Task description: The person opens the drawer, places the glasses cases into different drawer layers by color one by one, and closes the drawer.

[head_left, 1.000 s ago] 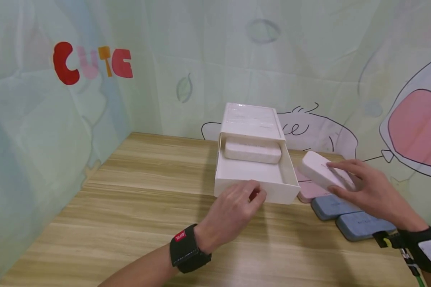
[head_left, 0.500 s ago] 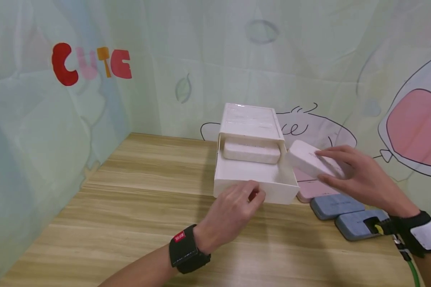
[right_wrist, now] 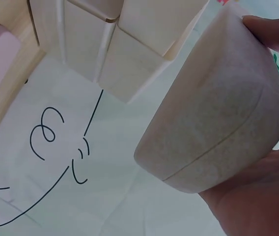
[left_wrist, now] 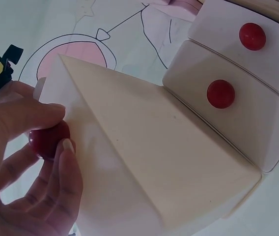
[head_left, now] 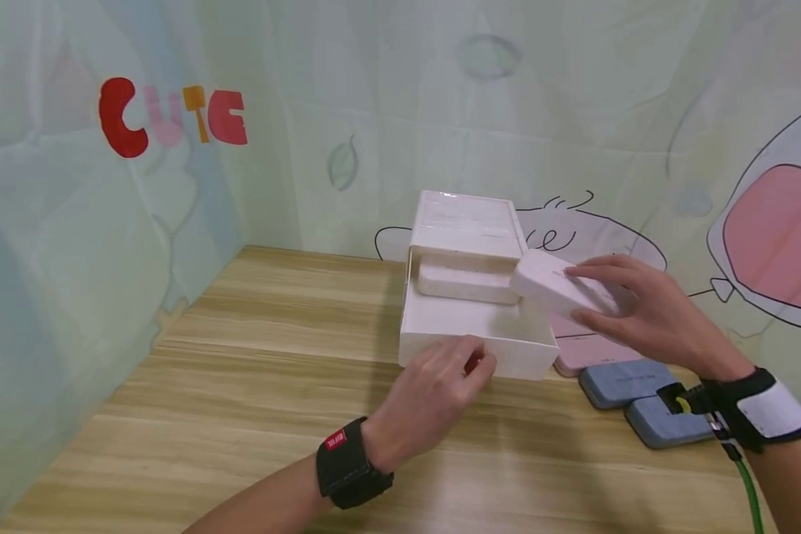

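Note:
A white cabinet has its top drawer pulled out. My left hand is at the drawer front; in the left wrist view its thumb and fingers pinch a round red knob. One white rounded case lies across the back of the drawer. My right hand grips a second white case by its near end, tilted, its far end above the drawer's right wall. A seam runs along this case in the right wrist view.
Right of the cabinet, two blue cases and pink ones lie on the wooden table. Lower drawers with red knobs appear in the left wrist view. A printed curtain stands behind. A green cable hangs from the right wrist.
My right hand has carried the white case left and upward, from above the pink cases to the drawer's right edge. My left hand and the drawer have stayed put.

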Demonstrator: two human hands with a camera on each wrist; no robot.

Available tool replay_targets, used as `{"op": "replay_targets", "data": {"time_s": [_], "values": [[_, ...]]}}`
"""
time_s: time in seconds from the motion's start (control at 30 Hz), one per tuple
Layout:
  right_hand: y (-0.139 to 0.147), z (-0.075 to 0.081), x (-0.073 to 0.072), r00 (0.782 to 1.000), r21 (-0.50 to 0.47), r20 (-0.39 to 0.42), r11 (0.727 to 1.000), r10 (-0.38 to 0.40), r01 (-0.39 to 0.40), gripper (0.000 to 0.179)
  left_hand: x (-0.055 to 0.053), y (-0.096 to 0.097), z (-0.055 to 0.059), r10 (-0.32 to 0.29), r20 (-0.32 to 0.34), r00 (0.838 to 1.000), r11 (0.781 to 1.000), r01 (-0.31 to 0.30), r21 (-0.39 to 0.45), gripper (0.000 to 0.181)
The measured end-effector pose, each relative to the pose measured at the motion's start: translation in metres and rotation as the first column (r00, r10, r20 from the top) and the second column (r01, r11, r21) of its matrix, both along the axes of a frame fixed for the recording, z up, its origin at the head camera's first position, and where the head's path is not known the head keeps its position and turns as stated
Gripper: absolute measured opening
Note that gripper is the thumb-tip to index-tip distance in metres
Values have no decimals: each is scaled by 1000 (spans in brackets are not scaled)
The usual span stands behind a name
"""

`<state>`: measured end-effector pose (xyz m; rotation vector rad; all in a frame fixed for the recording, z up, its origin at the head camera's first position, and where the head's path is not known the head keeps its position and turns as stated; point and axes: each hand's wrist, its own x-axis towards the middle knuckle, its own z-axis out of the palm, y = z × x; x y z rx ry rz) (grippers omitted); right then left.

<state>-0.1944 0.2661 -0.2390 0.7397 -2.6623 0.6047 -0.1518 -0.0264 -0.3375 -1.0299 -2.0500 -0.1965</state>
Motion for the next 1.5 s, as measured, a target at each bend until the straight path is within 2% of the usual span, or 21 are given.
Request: {"op": "replay_targets", "data": {"time_s": [0.17,0.43,0.63,0.93,1.17,1.33,1.5], "values": [[-8,4,-3,1000,-10,5,1000,6,-6,54,0,0,1,2,-2,1000,1000,-2,2,14],[-26,9,-11,996,9,2,996,85,-85,52,0,2,1,1,-26,1000,1000,-1,3,12],[-42,11,-14,994,-7,54,995,97,-97,53,-1,2,1,6,-24,1000,1000,-6,1,12],[-59,14,-18,989,30,76,991,127,-130,50,0,1,2,10,-29,1000,1000,-11,-6,13],[-77,15,-22,973,56,119,977,196,-204,48,0,1,3,12,-30,999,1000,-12,-13,13],[-88,10,-28,958,91,125,958,259,-271,46,-1,1,2,8,-27,1000,1000,-8,-14,14],[-93,4,-32,943,129,175,943,281,-305,46,-1,1,1,4,-19,1000,1000,-4,-10,14]]}}
